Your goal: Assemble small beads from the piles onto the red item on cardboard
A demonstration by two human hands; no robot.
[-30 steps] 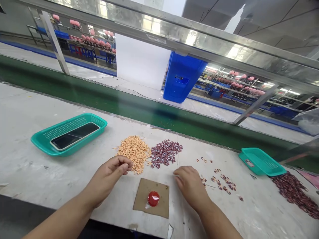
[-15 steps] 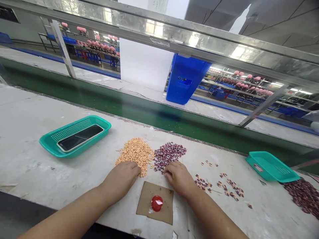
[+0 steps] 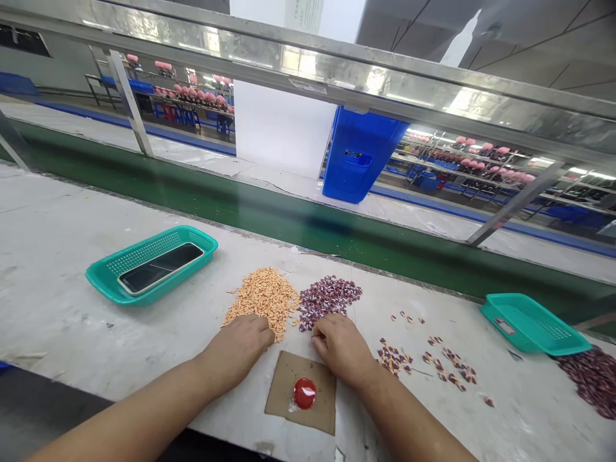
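Observation:
My left hand rests at the near edge of a pile of small orange pieces, fingers curled and pressed together. What its fingertips hold, if anything, is hidden. Beside it, at the near edge of a pile of small dark purple pieces, my right hand is closed in a pinch; the contents are too small to make out. Between my wrists lies a square of brown cardboard, bearing a round, glossy red disc.
Joined purple-and-orange pieces lie scattered to the right. A green basket stands at far right beside a heap of dark red pieces. At left, another green basket holds a phone. A green belt runs behind.
My right hand has drawn slightly back from the purple pile, its thumb and fingers still together. My left hand stays by the orange pile. The view has shifted slightly.

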